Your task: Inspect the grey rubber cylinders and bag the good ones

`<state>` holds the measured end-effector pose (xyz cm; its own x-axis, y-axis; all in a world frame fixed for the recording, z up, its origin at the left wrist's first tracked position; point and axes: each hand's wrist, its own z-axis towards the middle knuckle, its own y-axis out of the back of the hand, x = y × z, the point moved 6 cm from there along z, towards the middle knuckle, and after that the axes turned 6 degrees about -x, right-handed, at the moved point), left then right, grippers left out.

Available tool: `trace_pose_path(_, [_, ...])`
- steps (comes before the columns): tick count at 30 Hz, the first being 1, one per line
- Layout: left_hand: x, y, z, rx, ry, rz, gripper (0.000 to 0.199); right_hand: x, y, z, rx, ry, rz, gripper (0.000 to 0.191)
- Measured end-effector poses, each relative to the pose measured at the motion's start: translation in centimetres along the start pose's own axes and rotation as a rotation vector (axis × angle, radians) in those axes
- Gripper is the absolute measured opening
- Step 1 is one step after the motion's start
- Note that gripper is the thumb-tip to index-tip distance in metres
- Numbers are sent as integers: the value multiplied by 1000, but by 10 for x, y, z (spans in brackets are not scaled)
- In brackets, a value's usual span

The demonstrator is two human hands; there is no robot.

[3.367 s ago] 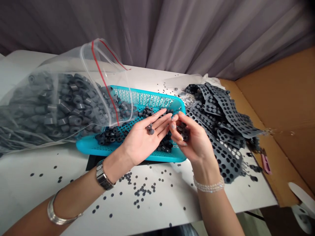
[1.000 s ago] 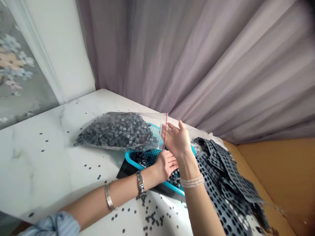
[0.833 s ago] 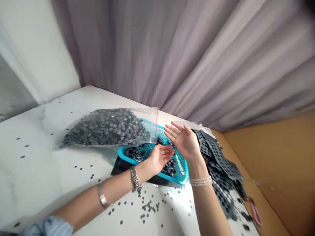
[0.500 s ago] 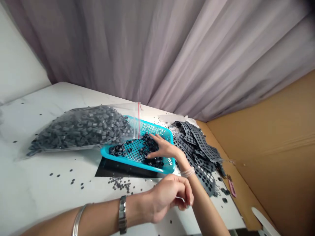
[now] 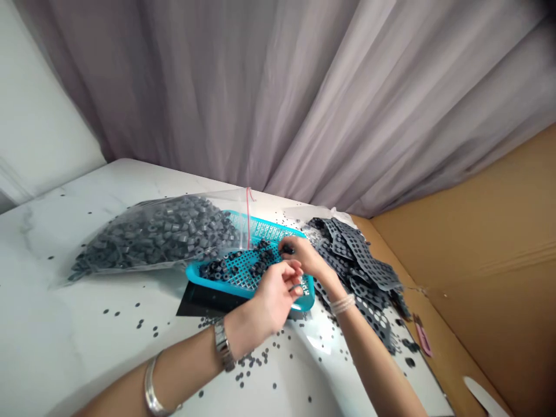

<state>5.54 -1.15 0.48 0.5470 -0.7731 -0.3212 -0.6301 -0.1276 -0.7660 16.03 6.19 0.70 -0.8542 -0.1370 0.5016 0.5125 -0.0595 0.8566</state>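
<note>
My right hand is over the right end of a blue plastic basket, its fingers curled round small black ring-shaped pieces. Just in front of it, my left hand hangs above the basket's near rim with its fingers bent inward. What the left hand holds, if anything, is hidden. More black ring-shaped pieces lie loose on the basket's perforated floor. A clear zip bag full of dark grey cylindrical pieces rests partly on the basket's left end.
Dark perforated sheets are heaped right of the basket. Small black discs are scattered over the white table. A pink-handled tool lies beside the cardboard wall. A black flat sheet sits under the basket.
My right hand has closed from spread fingers onto black pieces and lifted slightly. My left hand has moved up and over the basket's near edge. The view has shifted a little.
</note>
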Motion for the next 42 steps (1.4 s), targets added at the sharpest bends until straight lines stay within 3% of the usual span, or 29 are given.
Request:
trace_pose_path(3, [-5, 20, 28, -122, -20, -65, 15, -7, 26, -3, -108, -59, 80, 16])
trace_pose_path(6, [-8, 33, 46, -149, 6, -99, 13, 1, 39, -13, -164, -92, 143, 17])
trace_pose_path(10, [-16, 30, 50, -75, 45, -117, 16, 38, 38, -27, -206, -57, 163, 17])
trace_pose_path(15, [-27, 21, 49, -7, 64, -130, 20, 75, 31, -35, -72, 93, 208, 32])
trace_pose_path(21, [-34, 24, 55, 9, 34, -172, 17, 48, 46, -37, -173, -92, 373, 28])
trace_pose_path(25, [-33, 23, 53, 21, 45, -201, 22, 21, 41, -36, -294, -219, 481, 22])
trace_pose_path(30, [-36, 21, 47, 14, 7, -197, 15, 7, 24, -41, -300, -164, 474, 23])
trace_pose_path(35, [-34, 21, 44, -38, 69, -134, 30, 10, 19, -51, -215, -49, 367, 22])
trace_pose_path(39, [-32, 21, 43, -62, 95, -114, 37, 9, 23, -55, -279, -87, 399, 15])
trace_pose_path(42, [-29, 19, 43, -63, 119, -120, 30, 8, 26, -57, -361, -132, 507, 12])
